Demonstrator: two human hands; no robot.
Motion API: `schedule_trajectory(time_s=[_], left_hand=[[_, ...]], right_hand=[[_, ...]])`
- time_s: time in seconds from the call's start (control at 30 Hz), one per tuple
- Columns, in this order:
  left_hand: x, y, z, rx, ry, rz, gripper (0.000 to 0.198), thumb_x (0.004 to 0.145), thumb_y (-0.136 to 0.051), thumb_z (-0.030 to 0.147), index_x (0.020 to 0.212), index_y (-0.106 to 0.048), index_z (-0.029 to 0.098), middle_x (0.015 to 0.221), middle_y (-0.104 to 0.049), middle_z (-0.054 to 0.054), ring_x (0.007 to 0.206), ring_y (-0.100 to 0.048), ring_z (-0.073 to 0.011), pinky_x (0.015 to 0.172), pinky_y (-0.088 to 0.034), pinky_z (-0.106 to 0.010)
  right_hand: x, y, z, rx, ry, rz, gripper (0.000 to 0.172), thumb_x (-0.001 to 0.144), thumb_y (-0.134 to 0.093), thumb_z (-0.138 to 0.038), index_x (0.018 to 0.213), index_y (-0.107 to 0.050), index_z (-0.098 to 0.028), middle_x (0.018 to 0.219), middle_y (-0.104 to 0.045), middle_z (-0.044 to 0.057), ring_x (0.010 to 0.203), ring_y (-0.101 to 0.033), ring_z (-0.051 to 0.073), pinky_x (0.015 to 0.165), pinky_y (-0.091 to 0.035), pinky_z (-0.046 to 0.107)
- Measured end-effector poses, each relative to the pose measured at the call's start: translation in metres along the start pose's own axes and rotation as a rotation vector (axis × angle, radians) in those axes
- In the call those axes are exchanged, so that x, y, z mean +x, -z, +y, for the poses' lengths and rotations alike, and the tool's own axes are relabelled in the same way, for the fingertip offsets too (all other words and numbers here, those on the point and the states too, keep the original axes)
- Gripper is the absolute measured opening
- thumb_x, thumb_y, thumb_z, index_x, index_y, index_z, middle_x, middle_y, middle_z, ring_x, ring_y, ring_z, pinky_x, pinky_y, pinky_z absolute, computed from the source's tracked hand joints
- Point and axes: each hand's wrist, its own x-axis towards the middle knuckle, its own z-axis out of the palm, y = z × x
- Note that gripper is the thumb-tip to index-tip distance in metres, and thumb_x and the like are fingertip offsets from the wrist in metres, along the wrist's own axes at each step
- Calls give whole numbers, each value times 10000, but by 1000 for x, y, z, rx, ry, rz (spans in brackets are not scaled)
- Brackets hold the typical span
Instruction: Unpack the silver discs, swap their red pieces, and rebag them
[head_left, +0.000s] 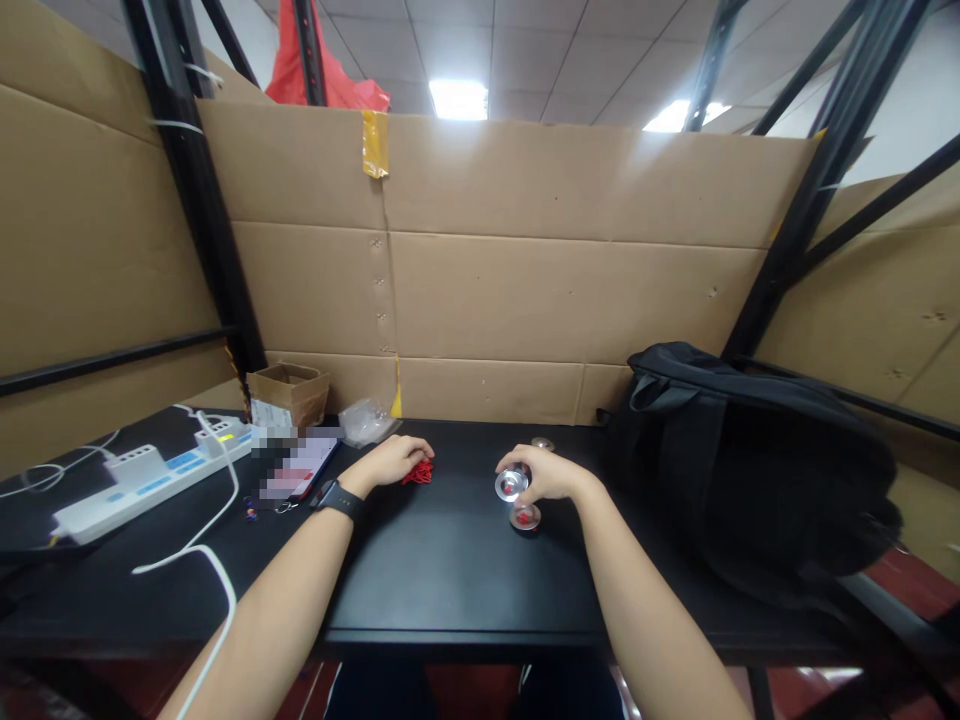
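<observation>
My left hand (396, 460), with a dark watch (341, 498) on the wrist, is over a small heap of red strings (418, 476). Its fingers curl down into the strings, and the fingertips are partly hidden. My right hand (549, 474) grips a small round shiny silver dish (510, 487) by its rim, between thumb and fingers; something red shows at its centre. Just below on the table sits a second silver dish (526, 518), also with red in its middle. Behind my right hand lies a third shiny round piece (542, 443), partly covered.
A black bag (750, 470) fills the table's right side. At left are a white power strip (161, 485) with cables, a phone-like flat object (311, 465), a small cardboard box (289, 393) and clear plastic wrap (367, 422). Cardboard walls (510, 300) surround the black table (465, 590).
</observation>
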Motion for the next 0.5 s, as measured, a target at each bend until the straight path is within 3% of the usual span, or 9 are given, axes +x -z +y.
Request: schedule_trajectory(time_s=[0.23, 0.4, 0.5], left_hand=[[-1, -2, -4, -5, -27, -7, 309, 891, -512, 379, 1019, -748, 225, 966, -765, -50, 877, -695, -210, 820, -491, -274], [1, -2, -3, 40, -61, 86, 296, 894, -507, 333, 1048, -736, 228, 1039, -749, -56, 945, -683, -220, 884, -485, -304], [1, -1, 6, 30, -109, 185, 276, 895, -515, 314, 1046, -729, 229, 1053, -738, -61, 962, -675, -219, 893, -488, -314]], right_hand=[[7, -10, -6, -80, 5, 2, 554, 548, -835, -172, 1089, -725, -227, 1040, -622, 45, 947, -595, 218, 849, -459, 290], [7, -11, -6, -65, 9, 51, 432, 622, -774, -142, 1045, -736, -221, 889, -618, 12, 788, -582, 162, 736, -444, 251], [4, -6, -8, 98, -15, 31, 337, 690, -732, -148, 1021, -733, -215, 771, -590, -19, 659, -546, 116, 622, -415, 216]])
